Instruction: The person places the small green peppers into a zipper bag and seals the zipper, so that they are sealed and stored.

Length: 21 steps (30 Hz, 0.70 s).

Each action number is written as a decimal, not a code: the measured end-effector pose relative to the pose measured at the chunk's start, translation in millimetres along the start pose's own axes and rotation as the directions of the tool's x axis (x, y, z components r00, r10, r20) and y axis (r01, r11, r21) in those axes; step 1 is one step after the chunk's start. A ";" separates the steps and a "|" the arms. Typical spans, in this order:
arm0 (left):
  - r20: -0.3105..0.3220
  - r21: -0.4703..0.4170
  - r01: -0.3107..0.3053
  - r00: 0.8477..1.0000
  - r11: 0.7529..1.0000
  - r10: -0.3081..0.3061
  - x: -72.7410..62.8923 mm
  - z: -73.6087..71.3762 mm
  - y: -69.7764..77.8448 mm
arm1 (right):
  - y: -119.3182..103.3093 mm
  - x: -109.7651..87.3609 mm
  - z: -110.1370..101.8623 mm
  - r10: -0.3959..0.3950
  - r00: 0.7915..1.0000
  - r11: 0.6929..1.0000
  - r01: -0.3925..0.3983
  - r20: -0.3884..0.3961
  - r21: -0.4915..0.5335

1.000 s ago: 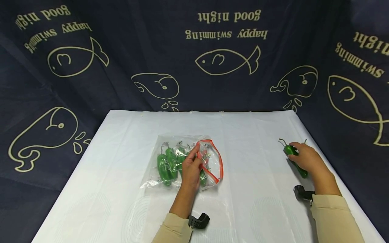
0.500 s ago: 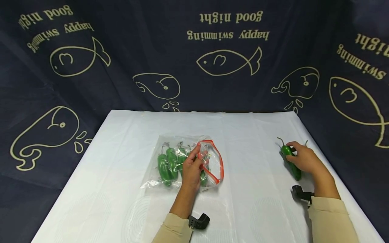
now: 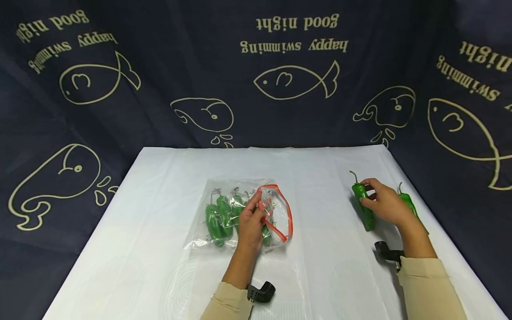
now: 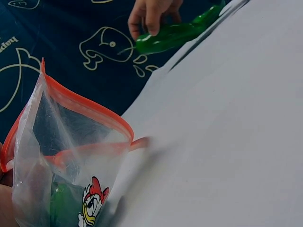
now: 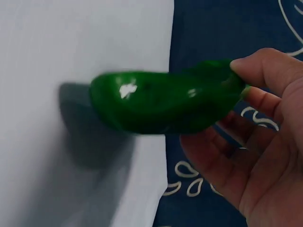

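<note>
My right hand [image 3: 386, 202] pinches a long green chili pepper [image 3: 363, 206] near its stem, thumb on one side and fingers on the other. In the right wrist view the pepper [image 5: 165, 99] hangs over the white table, with its shadow beside it. My left hand [image 3: 250, 220] grips a clear plastic zip bag [image 3: 202, 224] by its red-edged mouth, which gapes toward the right. Several green peppers [image 3: 215, 224] lie inside the bag, partly hidden by that hand. The left wrist view shows the open red rim [image 4: 94, 109] and a cartoon duck print [image 4: 92, 203] on the bag.
Another green pepper [image 3: 410, 204] lies near the table's right edge, partly behind my right hand. The white-covered table [image 3: 320, 191] meets a dark blue cloth [image 3: 192, 66] with fish and whale drawings at the back and sides.
My right hand has moved left with the pepper, away from the other pepper, which now shows more. The left hand and bag have stayed put.
</note>
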<state>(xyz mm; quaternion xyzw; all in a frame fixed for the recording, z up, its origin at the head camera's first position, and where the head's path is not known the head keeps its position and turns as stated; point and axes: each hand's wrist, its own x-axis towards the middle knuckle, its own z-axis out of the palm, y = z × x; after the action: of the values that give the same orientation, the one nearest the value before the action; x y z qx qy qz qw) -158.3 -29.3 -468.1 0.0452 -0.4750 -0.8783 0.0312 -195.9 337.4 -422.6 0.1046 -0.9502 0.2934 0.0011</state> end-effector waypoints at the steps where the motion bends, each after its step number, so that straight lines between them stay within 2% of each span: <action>1: -0.002 -0.002 -0.001 1.000 1.000 0.001 0.0 -0.4 -0.1 | -3.8 0.9 1.0 -0.013 1.000 1.000 0.014 -0.005 0.015; 7: -0.004 -0.003 0.001 1.000 1.000 -0.001 -0.6 -0.8 0.0 | -25.4 6.9 11.3 -0.068 0.998 0.995 0.068 -0.008 0.072; 14: -0.011 -0.002 0.001 1.000 1.000 -0.001 -0.2 -0.9 -0.3 | -47.5 19.6 34.7 -0.149 0.988 0.980 0.153 -0.043 0.126; 21: -0.012 0.005 -0.001 1.000 1.000 0.001 0.6 -1.1 0.0 | -71.2 28.2 59.3 -0.179 0.983 0.957 0.185 -0.050 0.225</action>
<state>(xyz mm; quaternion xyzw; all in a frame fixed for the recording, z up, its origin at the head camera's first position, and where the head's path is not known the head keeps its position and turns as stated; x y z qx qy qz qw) -158.8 -30.3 -468.8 0.0502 -0.4769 -0.8769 0.0341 -205.8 241.4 -430.2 0.1868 -0.8964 0.4009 0.0301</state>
